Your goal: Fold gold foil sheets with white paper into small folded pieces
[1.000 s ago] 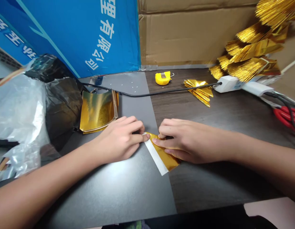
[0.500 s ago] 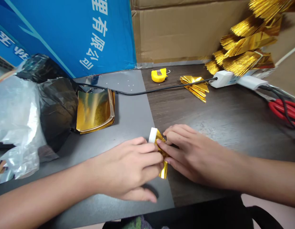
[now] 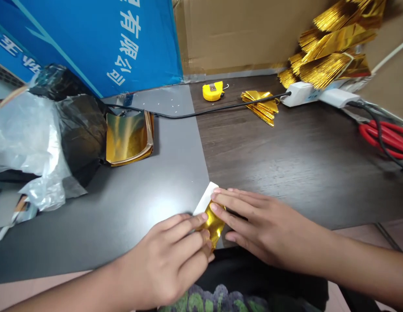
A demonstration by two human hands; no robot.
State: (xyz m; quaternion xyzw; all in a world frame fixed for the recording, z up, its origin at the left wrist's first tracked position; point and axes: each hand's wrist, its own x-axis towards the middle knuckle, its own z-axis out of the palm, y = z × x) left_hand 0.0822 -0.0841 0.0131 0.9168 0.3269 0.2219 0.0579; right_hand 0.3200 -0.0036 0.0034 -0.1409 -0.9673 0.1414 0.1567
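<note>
Head view: the left hand and right hand are pinching a folded gold foil between their fingers, its white end pointing far, near the edge of the surface, where a grey mat is meeting dark wood. Farther left, a black bag is slumping beside a curved foil stack; farther right, a yellow tape measure, a gold fan and a power strip are lying along the back.
</note>
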